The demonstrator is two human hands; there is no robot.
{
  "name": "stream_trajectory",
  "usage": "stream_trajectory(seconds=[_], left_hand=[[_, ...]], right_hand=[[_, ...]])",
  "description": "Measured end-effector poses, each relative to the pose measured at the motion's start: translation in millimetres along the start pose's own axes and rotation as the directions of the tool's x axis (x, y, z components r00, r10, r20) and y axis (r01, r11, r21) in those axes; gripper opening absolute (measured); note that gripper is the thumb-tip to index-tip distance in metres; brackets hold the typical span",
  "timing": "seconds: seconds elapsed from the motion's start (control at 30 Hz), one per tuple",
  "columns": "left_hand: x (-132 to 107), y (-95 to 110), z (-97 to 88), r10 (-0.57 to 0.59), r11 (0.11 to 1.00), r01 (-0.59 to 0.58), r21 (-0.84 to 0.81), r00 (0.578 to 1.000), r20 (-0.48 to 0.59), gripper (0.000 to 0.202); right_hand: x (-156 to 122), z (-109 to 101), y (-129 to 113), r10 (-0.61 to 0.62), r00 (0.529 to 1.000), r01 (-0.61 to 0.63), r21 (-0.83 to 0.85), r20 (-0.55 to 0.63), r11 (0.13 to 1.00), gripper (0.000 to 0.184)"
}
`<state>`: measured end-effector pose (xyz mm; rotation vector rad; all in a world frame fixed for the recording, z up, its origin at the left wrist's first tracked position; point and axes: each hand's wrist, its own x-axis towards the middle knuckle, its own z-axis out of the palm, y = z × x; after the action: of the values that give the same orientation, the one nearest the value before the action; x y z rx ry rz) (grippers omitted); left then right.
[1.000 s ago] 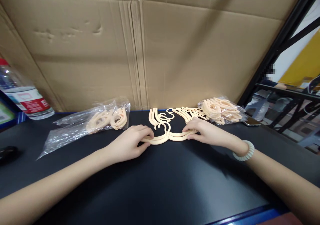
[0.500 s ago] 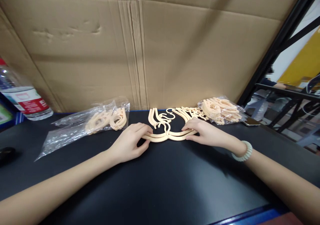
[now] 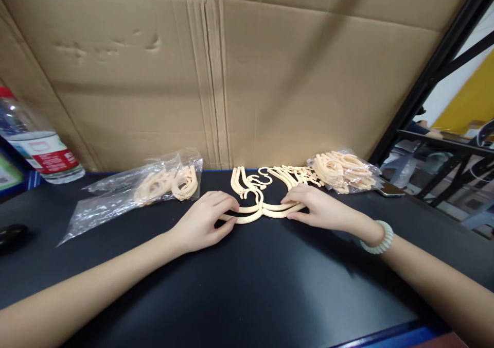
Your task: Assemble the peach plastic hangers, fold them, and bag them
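Observation:
A small stack of cream plastic hangers (image 3: pixel 258 212) lies flat on the black table (image 3: pixel 247 286). My left hand (image 3: pixel 203 223) pinches the stack's left end, thumb below and fingers above. At the right end, my right hand (image 3: pixel 314 207) grips the same stack; a pale bead bracelet (image 3: pixel 378 238) circles that wrist. Just behind the stack, several loose hangers (image 3: pixel 266 179) lie in a fan with hooks up.
A clear bag (image 3: pixel 135 193) holding hangers lies at the left, another bag of hangers (image 3: pixel 343 170) at the right. A water bottle (image 3: pixel 33 142) stands far left. A cardboard wall (image 3: pixel 231 70) rises behind. A black metal rack (image 3: pixel 436 132) stands right. A dark object (image 3: pixel 11 233) sits at the left edge.
Both hands keep hold of the hanger stack; it has shifted slightly on the table. The view has tilted a little.

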<state>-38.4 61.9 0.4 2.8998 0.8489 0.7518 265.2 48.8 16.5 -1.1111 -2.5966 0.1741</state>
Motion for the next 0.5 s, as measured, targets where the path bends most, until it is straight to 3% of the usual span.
stream_trajectory(seconds=[0.3, 0.5], left_hand=[[-2.1, -6.5, 6.6, -0.003, 0.999, 0.006, 0.040, 0.997, -0.075, 0.020], [-2.3, -9.3, 7.7, -0.044, 0.995, 0.057, 0.083, 0.987, -0.155, 0.022]], right_hand=[[0.2, -0.2, -0.1, 0.007, 1.000, -0.007, -0.004, -0.013, 1.000, 0.019], [-0.8, -1.2, 10.1, 0.060, 0.992, -0.061, -0.004, -0.111, 0.998, 0.020]])
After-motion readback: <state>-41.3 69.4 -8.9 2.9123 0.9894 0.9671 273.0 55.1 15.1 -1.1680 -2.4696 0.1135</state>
